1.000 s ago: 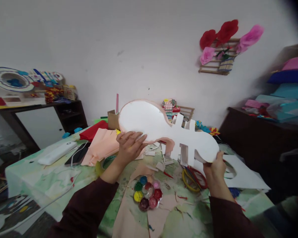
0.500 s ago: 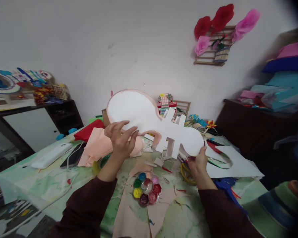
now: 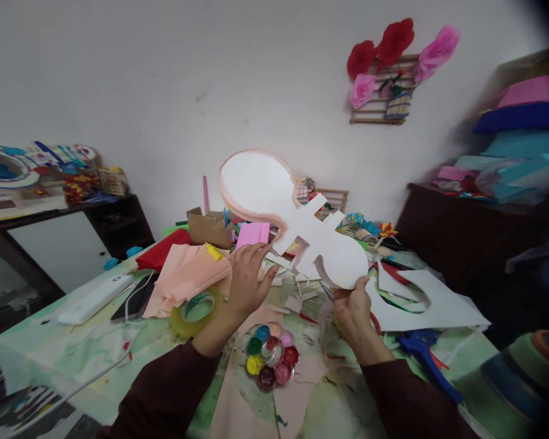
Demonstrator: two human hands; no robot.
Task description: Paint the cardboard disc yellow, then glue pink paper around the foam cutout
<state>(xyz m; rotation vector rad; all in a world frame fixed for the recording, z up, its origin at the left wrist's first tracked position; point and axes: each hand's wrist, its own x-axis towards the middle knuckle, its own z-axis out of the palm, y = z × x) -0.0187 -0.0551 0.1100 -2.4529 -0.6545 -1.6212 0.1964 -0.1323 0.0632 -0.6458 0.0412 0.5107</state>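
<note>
At the far left a dark shelf (image 3: pixel 73 210) carries painted craft pieces, cut off by the frame edge and too small to make out. Nearer, on the green-marbled table (image 3: pixel 73 341), lie a white device (image 3: pixel 94 297), a dark phone (image 3: pixel 135 297), crumpled peach paper (image 3: pixel 187 274) and a tape roll (image 3: pixel 196 308). The left hand (image 3: pixel 249 277) is spread flat above the table, fingers stretched toward the white cutout (image 3: pixel 256 183); whether the tips touch its edge cannot be told. A round paint palette (image 3: pixel 269 356) sits near, between the two forearms. The cutout is held up, tilted, its big round end far and left, its small round end near and right, and it hides part of the clutter behind it. The right hand (image 3: pixel 352 305) clasps that small end from below, fingertips hidden behind the card. To the right lie a white offcut sheet (image 3: pixel 434 308) and a blue tool (image 3: pixel 421 347). Paper flowers (image 3: pixel 393 55) hang on the wall. The dark cabinet (image 3: pixel 462 225) and its coloured stacks are blurred.
</note>
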